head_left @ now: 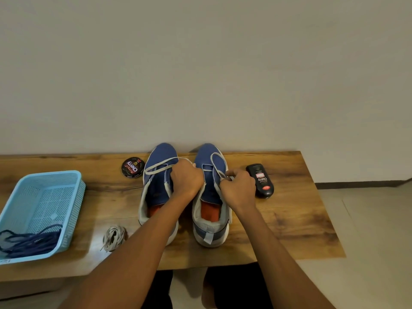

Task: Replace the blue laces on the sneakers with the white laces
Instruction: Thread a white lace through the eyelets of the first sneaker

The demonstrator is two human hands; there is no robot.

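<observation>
**Head view: white lace could slip out of the eyelets**

Both hands pinch 1 white lace over the 2 sneakers mid-tabletop: left hand and right hand each keep a closed grip on it. Uneven pulling may unthread an end. 1 spare lace bundle; blue laces lie in 1 basket.

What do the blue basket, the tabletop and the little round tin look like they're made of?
The light blue basket looks like moulded plastic: thin perforated walls, a smooth rim. The tabletop looks like wood or a wood-look laminate, with dark grain streaks and a soft sheen; I cannot tell which. The round shoe polish tin seems to be printed metal, glossy black lid, though that is a guess.
</observation>
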